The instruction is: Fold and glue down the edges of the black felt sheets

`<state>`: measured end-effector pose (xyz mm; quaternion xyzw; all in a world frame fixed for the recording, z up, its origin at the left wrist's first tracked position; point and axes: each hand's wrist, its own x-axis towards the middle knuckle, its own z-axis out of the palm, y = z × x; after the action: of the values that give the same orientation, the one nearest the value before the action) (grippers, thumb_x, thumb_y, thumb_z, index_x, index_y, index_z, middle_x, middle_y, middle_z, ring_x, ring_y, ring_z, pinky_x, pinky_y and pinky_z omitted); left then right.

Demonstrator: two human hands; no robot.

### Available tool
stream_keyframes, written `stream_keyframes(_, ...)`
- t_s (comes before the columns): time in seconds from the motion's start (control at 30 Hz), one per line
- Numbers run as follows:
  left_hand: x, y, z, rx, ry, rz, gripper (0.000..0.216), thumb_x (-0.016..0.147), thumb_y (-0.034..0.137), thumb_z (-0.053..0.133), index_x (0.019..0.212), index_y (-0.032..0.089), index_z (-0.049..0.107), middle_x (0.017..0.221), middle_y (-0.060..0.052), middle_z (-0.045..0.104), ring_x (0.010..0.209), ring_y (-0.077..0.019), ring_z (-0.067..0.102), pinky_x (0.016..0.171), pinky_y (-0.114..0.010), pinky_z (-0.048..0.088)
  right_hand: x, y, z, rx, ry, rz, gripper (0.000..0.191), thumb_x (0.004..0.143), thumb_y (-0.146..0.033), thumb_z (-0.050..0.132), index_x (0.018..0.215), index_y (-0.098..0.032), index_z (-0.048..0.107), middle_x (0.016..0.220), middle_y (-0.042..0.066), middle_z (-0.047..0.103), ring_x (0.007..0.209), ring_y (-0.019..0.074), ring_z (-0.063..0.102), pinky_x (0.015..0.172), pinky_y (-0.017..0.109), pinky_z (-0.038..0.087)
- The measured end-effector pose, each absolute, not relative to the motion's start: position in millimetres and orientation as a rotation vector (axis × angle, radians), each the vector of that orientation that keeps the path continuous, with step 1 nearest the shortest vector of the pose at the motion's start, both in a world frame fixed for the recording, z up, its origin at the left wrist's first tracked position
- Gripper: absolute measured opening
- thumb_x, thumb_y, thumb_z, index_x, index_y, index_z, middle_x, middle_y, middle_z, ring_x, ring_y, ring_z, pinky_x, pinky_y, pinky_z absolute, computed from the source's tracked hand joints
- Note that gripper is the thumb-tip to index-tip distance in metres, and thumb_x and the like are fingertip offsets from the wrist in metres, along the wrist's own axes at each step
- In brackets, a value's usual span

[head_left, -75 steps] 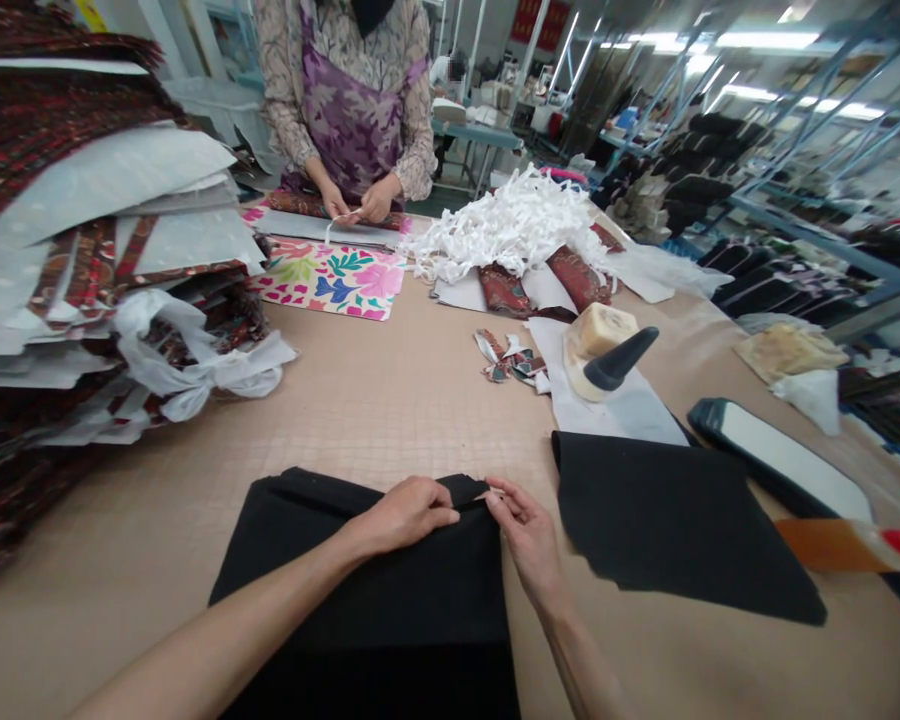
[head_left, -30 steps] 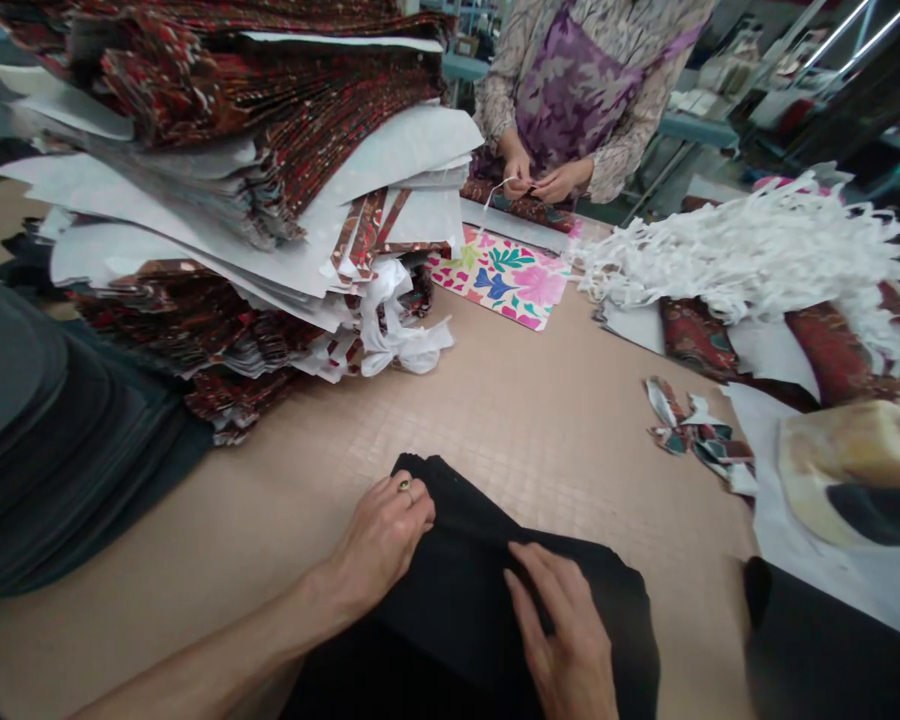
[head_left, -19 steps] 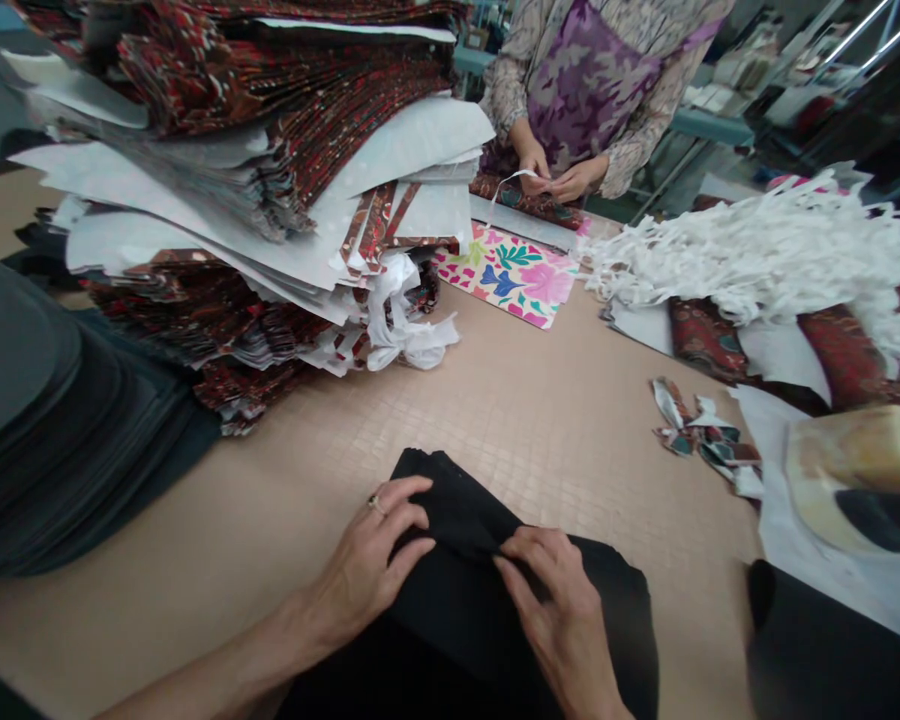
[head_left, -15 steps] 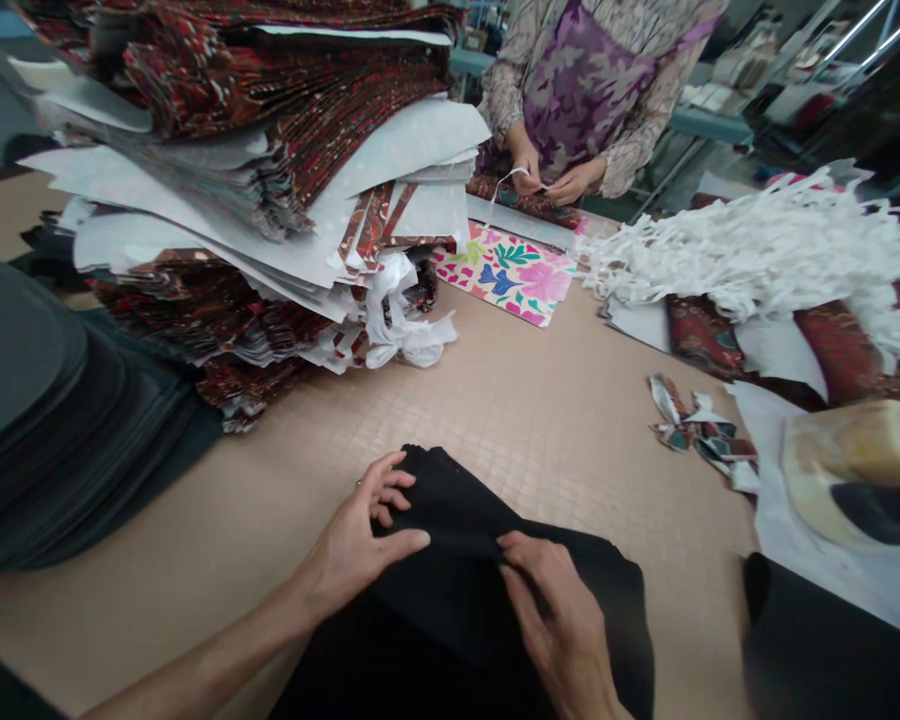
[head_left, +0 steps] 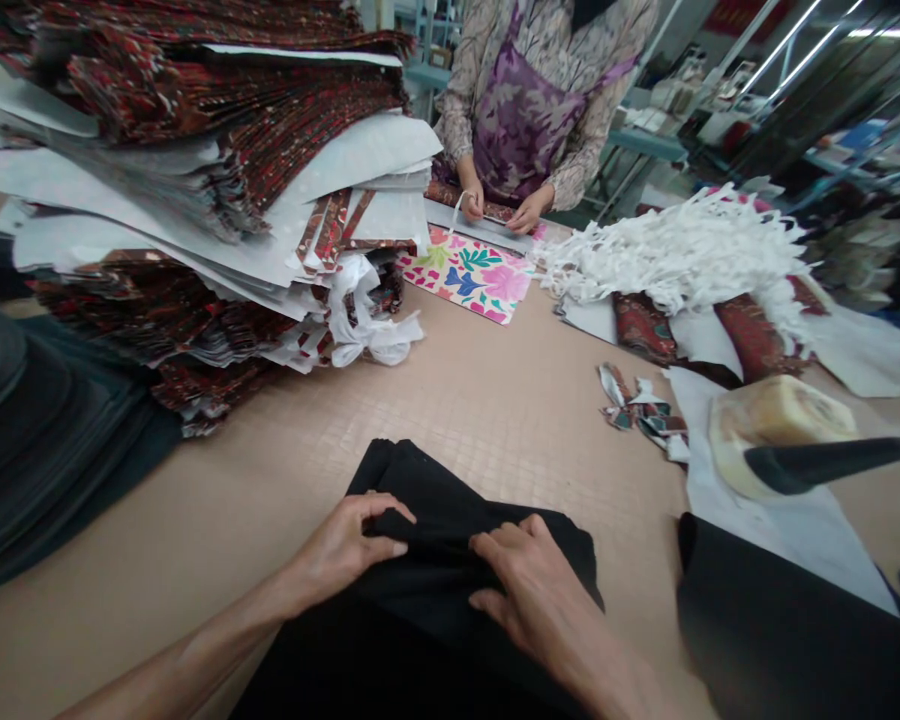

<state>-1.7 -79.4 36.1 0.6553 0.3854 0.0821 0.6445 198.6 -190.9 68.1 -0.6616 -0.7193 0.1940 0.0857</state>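
Note:
A stack of black fabric pieces lies on the tan table just in front of me. My left hand pinches a fold of the top black layer between thumb and fingers. My right hand rests on the same fabric right beside it, fingers curled and gripping the fold. Both hands meet near the stack's middle.
A tall pile of red patterned fabric and white paper fills the left. Dark grey pieces are stacked at the far left. Another person handles a white strip across the table. White strips, a floral piece, another black piece and a wax block lie right.
My view has swung left since 2.5 s ago. My hands have slid along the black fabric's edge and now both pinch a fold at its middle.

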Motion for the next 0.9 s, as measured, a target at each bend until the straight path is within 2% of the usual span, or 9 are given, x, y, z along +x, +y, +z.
stream_keyframes(0.1,-10.6,-74.2,41.4,1.523,0.807,0.175,0.022,0.070,0.026,0.063,0.090,0.017,0.065,0.096,-0.002,0.062,0.093,-0.0207,0.055,0.087,-0.031,0.039,199.0,-186.6,61.6,-1.937,-2.129,0.544,0.020,0.063,-0.012,0.068,0.074,-0.020,0.054,0.075,-0.002,0.061,0.074,0.0167,0.055,0.068,0.031,0.032)
stream_keyframes(0.2,-14.2,-61.4,52.7,1.520,0.689,0.083,0.025,0.075,0.033,0.060,0.094,0.017,0.064,0.097,-0.003,0.064,0.095,-0.0209,0.055,0.087,-0.031,0.039,203.7,-191.3,45.7,-1.880,-2.060,0.327,0.011,0.071,-0.013,0.057,0.079,-0.021,0.055,0.076,-0.001,0.061,0.078,0.0181,0.054,0.067,0.031,0.030)
stream_keyframes(0.3,-0.9,-47.4,64.1,1.498,0.512,-0.051,0.037,0.091,0.040,0.035,0.107,0.020,0.061,0.105,-0.003,0.063,0.100,-0.0191,0.055,0.088,-0.029,0.039,206.3,-202.6,34.4,-1.839,-1.994,0.209,0.015,0.081,-0.013,0.043,0.079,-0.022,0.055,0.071,-0.001,0.058,0.069,0.0153,0.051,0.064,0.031,0.030)
stream_keyframes(0.37,17.4,-43.2,67.6,1.562,0.359,-0.146,0.039,0.094,0.036,0.028,0.109,0.022,0.061,0.107,-0.002,0.063,0.102,-0.0179,0.054,0.088,-0.028,0.038,203.8,-210.5,34.8,-1.827,-1.986,0.191,0.020,0.083,-0.011,0.038,0.084,-0.021,0.056,0.075,0.000,0.059,0.067,0.0143,0.050,0.065,0.030,0.031)
stream_keyframes(0.47,47.5,-48.5,65.0,1.700,0.156,-0.330,0.034,0.091,0.030,0.035,0.114,0.020,0.058,0.098,-0.003,0.066,0.088,-0.0170,0.060,0.078,-0.025,0.043,194.3,-220.3,44.9,-1.789,-2.061,0.013,0.026,0.083,-0.006,0.033,0.091,-0.017,0.056,0.081,0.004,0.061,0.066,0.0147,0.051,0.067,0.032,0.034)
stream_keyframes(0.53,62.1,-56.6,61.6,1.855,0.197,-0.351,0.037,0.089,0.028,0.038,0.121,0.017,0.052,0.096,-0.006,0.066,0.084,-0.0188,0.061,0.076,-0.027,0.045,186.7,-225.9,54.1,-1.748,-2.131,-0.121,0.030,0.083,-0.003,0.029,0.089,-0.015,0.056,0.072,0.004,0.060,0.060,0.0148,0.050,0.067,0.033,0.035)
stream_keyframes(0.7,75.9,-69.8,64.0,2.077,0.444,-0.225,0.043,0.090,0.038,0.038,0.125,0.015,0.047,0.119,-0.011,0.055,0.112,-0.0255,0.050,0.094,-0.039,0.037,176.6,-236.5,73.0,-1.716,-2.134,-0.237,0.031,0.084,-0.001,0.028,0.083,-0.015,0.056,0.055,0.000,0.054,0.047,0.0130,0.045,0.055,0.030,0.032)
stream_keyframes(0.8,81.6,-72.6,67.9,2.090,0.381,-0.210,0.035,0.089,0.032,0.040,0.119,0.018,0.052,0.117,-0.009,0.056,0.110,-0.0233,0.050,0.096,-0.038,0.036,181.8,-235.6,78.2,-1.794,-2.091,-0.139,0.029,0.083,-0.002,0.029,0.083,-0.016,0.055,0.054,-0.001,0.051,0.044,0.0127,0.043,0.052,0.029,0.030)
stream_keyframes(0.9,83.6,-76.0,65.3,2.084,0.242,-0.224,0.031,0.087,0.029,0.043,0.113,0.020,0.057,0.110,-0.007,0.059,0.104,-0.0216,0.053,0.094,-0.036,0.038,188.6,-229.5,76.3,-1.875,-2.039,-0.075,0.025,0.080,-0.003,0.034,0.081,-0.018,0.054,0.059,-0.001,0.054,0.050,0.0137,0.048,0.054,0.029,0.033)
